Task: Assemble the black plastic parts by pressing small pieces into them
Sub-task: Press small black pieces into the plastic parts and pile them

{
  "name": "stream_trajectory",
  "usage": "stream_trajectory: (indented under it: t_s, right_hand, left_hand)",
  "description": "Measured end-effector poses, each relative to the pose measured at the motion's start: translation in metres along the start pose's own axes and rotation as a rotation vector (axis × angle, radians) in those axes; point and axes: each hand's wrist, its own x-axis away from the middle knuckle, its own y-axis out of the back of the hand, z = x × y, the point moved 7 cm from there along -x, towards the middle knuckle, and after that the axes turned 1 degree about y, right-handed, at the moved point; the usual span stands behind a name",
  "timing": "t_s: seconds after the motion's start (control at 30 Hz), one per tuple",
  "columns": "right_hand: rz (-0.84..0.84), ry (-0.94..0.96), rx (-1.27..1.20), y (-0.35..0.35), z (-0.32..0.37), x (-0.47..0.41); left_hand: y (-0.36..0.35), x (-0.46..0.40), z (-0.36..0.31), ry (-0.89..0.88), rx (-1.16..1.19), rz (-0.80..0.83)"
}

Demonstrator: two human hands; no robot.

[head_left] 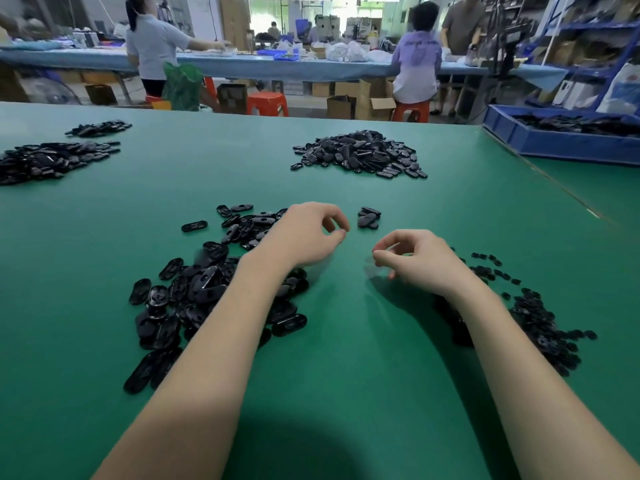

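both hands point(308, 233) point(412, 259) hover, seemingly empty, between black part piles point(207, 292).

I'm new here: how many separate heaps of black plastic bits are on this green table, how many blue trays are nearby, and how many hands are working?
Heaps of black plastic parts: 6
Blue plastic tray, far right: 1
Bare hands, left hand and right hand: 2
Total: 9
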Motion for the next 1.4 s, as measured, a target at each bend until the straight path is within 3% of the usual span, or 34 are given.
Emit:
stream_trajectory:
  t_s: [0.17, 0.6, 0.87, 1.07, 1.4]
  right_hand:
    - [0.038, 0.053, 0.120, -0.014, 0.015, 0.001]
    - [0.103, 0.091, 0.235, -0.030, 0.026, 0.002]
    - [0.100, 0.095, 0.216, -0.028, 0.026, 0.002]
    - [0.111, 0.064, 0.020, -0.013, 0.025, 0.004]
    - [0.030, 0.021, -0.068, 0.019, 0.008, 0.003]
  left_hand:
    - [0.015, 0.013, 0.032, 0.115, -0.058, 0.147]
    - [0.015, 0.021, 0.060, 0.201, -0.133, 0.219]
    - [0.014, 0.020, 0.056, 0.191, -0.097, 0.164]
    - [0.021, 0.017, 0.040, 0.141, -0.023, 0.108]
    - [-0.015, 0.016, -0.025, 0.000, 0.384, -0.067]
